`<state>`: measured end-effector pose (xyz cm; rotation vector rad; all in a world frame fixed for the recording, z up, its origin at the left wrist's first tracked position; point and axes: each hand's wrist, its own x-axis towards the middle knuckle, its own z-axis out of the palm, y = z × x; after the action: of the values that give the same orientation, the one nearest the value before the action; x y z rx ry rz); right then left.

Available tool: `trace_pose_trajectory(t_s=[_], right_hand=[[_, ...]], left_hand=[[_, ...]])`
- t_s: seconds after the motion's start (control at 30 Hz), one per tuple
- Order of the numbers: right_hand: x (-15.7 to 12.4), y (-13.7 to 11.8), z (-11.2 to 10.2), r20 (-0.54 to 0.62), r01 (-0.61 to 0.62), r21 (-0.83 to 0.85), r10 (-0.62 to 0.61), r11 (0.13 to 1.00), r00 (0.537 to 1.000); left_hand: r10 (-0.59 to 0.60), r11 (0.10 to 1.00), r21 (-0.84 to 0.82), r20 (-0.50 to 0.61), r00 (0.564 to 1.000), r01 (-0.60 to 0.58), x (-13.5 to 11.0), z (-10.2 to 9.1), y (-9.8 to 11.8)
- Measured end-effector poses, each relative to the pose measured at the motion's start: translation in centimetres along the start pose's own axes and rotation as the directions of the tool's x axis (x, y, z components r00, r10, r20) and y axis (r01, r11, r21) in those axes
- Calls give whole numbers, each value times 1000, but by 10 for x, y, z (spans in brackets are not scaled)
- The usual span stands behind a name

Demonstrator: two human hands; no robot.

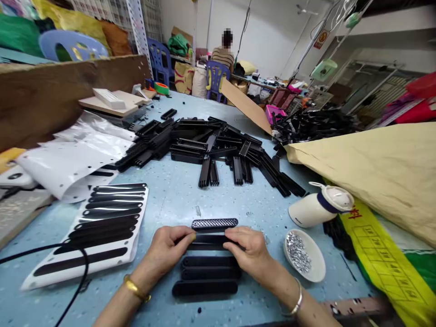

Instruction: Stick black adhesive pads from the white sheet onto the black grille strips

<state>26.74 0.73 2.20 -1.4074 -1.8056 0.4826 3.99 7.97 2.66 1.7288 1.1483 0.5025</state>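
Between the fingertips of my left hand [170, 247] and my right hand [251, 250] is a glossy black strip [210, 240], pinched at its two ends. Just beyond it lies a black bar with a crosshatched face [214, 223]. Nearer to me, three smooth black bars [210, 274] with rounded ends lie in a row on the table. To the left of my hands is a white backing sheet [102, 269] bearing several long black strips [109, 212]. What lies directly beneath the held strip is partly hidden by my fingers.
A heap of ribbed black bars [190, 144] spreads across the table's far part. At right stand a white bowl [318, 259] of small metal pieces and a cream bottle [308, 210]. A black cable [85, 263] crosses the left side. A person [223, 55] sits far back.
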Motion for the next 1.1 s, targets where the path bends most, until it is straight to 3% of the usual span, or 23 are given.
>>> trace_pose_trajectory(t_s=[0.43,0.57,0.87,1.1], right_hand=[[-4,15,2,33,-177,249,174,952,984],[-4,14,2,24,-143,235,141,962,990],[-9,11,-2,50,67,46,-69,997,996],[-9,14,0,60,40,49,-43,998,997]], left_hand=[[-6,1000,30,2,1000,6,1,1,-8],[7,1000,25,22,1000,-7,1,1,-9],[15,1000,23,21,1000,-15,4,1,-13],[10,1000,23,29,1000,-11,3,0,-14]])
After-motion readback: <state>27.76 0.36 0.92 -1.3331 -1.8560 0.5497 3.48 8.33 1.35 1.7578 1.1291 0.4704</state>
